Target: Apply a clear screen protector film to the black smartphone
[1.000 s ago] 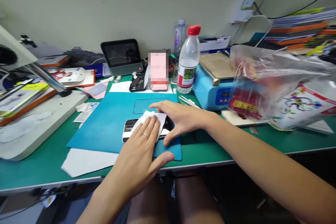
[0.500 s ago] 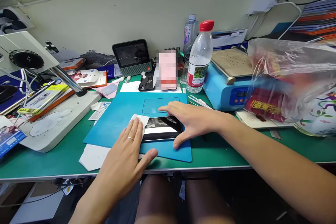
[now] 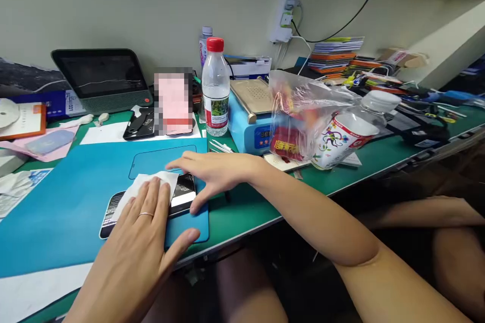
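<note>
A smartphone (image 3: 183, 201) with a dark, glossy face lies flat on a blue mat (image 3: 68, 197). My left hand (image 3: 140, 232) rests with straight fingers on a white tissue (image 3: 166, 177), pressing it to the middle of the phone. The tissue and fingers hide much of the glass. At the phone's right end is my right hand (image 3: 215, 174), its thumb at the near edge and its fingers along the far edge, gripping it in place. Just beyond the phone, a phone outline (image 3: 162, 155) is printed on the mat.
Behind the mat stand a tablet-like screen (image 3: 108, 78) and a red-capped bottle (image 3: 215, 91). Right of them are a blue heating plate device (image 3: 242, 126), a plastic bag (image 3: 290, 126) and a large tilted bottle (image 3: 344, 133). Another person's arm (image 3: 428, 212) shows at far right.
The view has swung to the right. My left hand has slid the tissue rightward along the phone, baring its left end. My right hand stays at the right end.
</note>
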The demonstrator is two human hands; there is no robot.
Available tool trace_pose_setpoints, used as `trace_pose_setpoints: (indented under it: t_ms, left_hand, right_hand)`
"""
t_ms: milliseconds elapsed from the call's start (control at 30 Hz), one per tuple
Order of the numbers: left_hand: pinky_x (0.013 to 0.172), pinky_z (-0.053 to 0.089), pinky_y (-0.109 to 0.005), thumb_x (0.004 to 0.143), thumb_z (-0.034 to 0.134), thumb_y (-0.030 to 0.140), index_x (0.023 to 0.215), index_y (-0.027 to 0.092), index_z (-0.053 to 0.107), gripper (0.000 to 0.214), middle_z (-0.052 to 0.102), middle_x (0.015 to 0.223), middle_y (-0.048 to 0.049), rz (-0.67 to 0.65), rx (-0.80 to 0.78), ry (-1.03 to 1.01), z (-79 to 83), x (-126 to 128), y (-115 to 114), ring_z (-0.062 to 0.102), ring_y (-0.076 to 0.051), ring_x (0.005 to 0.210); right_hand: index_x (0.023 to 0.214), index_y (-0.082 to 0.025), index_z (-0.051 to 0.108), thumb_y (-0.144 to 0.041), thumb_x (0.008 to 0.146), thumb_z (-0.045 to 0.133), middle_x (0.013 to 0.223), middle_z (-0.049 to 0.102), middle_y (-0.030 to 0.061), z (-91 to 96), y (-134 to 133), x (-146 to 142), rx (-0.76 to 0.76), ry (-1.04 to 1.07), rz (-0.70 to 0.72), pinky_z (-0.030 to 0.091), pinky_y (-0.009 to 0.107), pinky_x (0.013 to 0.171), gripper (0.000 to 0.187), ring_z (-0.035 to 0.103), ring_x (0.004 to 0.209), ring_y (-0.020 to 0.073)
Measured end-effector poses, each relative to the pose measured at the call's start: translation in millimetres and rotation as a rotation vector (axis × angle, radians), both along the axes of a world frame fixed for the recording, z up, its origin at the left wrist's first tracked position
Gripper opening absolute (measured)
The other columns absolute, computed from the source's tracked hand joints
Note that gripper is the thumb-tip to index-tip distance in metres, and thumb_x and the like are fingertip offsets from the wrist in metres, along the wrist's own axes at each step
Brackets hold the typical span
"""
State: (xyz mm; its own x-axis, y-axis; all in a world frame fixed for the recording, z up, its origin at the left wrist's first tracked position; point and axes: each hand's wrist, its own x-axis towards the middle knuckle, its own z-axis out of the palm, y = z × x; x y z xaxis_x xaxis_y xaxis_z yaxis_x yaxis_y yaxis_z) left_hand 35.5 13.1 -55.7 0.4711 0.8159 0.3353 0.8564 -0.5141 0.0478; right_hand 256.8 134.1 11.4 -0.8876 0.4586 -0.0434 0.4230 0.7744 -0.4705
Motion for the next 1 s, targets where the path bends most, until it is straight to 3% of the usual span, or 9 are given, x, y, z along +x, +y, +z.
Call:
trace_pose_setpoints:
  t_ms: [200, 367, 533, 667, 767, 867, 1000]
  left_hand:
    - [0.117, 0.042, -0.065, 0.099, 0.02, 0.08, 0.153, -0.003, 0.045, 0.103, 0.044, 0.158, -0.0312, -0.014, -0.027, 0.058, 21.1, 31.8, 4.1, 0.038, -0.046, 0.151]
    - [0.125, 0.033, -0.058, 0.096, 0.013, 0.083, 0.159, -0.002, 0.035, 0.109, 0.027, 0.167, -0.0269, 0.041, -0.192, 0.038, 36.0, 43.8, 3.0, 0.024, -0.04, 0.157]
    - [0.127, 0.032, -0.053, 0.099, 0.017, 0.08, 0.159, -0.001, 0.037, 0.103, 0.03, 0.166, -0.0245, 0.092, -0.213, 0.004, 38.3, 4.9, -5.6, 0.028, -0.036, 0.157]
    - [0.125, 0.035, -0.054, 0.104, 0.021, 0.072, 0.161, 0.003, 0.035, 0.09, 0.029, 0.168, -0.0215, 0.21, -0.239, -0.023, 39.1, -39.1, -10.6, 0.029, -0.034, 0.157]
    - [0.125, 0.037, -0.051, 0.106, 0.018, 0.068, 0.162, 0.008, 0.035, 0.084, 0.029, 0.169, -0.0167, 0.256, -0.268, -0.038, 37.0, -50.0, -13.1, 0.028, -0.031, 0.158]
    - [0.127, 0.033, -0.053, 0.105, 0.018, 0.072, 0.162, 0.005, 0.035, 0.089, 0.029, 0.169, -0.0192, 0.244, -0.222, -0.03, 30.8, -36.8, -13.6, 0.027, -0.033, 0.158]
    - [0.127, 0.031, -0.056, 0.097, 0.027, 0.083, 0.162, 0.005, 0.034, 0.102, 0.03, 0.168, -0.0226, 0.118, -0.195, -0.017, 26.8, 0.7, -5.0, 0.028, -0.037, 0.157]
  right_hand:
    - [0.148, -0.018, 0.047, -0.049, 0.077, 0.087, 0.137, 0.062, 0.0145, -5.0, 6.1, -0.1, 0.015, 0.139, 0.044, 0.048, 0.039, 0.105, 0.087, 0.059, 0.128, 0.0293]
    - [0.153, -0.023, 0.046, -0.062, 0.069, 0.087, 0.136, 0.064, 0.0137, -0.8, 8.0, -0.4, 0.009, 0.025, -0.08, 0.053, 0.043, 0.094, 0.101, 0.065, 0.119, 0.034]
    - [0.153, -0.02, 0.047, -0.077, 0.071, 0.077, 0.122, 0.069, 0.0139, 4.5, 10.5, -3.3, 0.068, -0.089, -0.105, 0.053, 0.042, 0.082, 0.104, 0.068, 0.104, 0.0335]
    - [0.134, -0.019, 0.064, -0.082, 0.068, 0.074, 0.114, 0.07, 0.0119, 4.9, 11.9, -5.5, 0.114, -0.135, -0.097, 0.05, 0.041, 0.076, 0.092, 0.068, 0.093, 0.0311]
    - [0.124, -0.021, 0.067, -0.081, 0.067, 0.075, 0.115, 0.069, 0.0094, 5.9, 11.8, -6.1, 0.1, -0.109, -0.1, 0.047, 0.037, 0.071, 0.083, 0.067, 0.089, 0.0276]
    - [0.122, -0.021, 0.066, -0.079, 0.066, 0.078, 0.115, 0.07, 0.008, 7.5, 9.2, -7.0, 0.097, -0.107, -0.119, 0.046, 0.035, 0.071, 0.081, 0.067, 0.092, 0.027]
    - [0.121, -0.02, 0.066, -0.075, 0.072, 0.077, 0.115, 0.07, 0.0089, 7.7, 3.9, -7.1, 0.177, -0.111, -0.092, 0.043, 0.034, 0.072, 0.075, 0.067, 0.092, 0.0261]
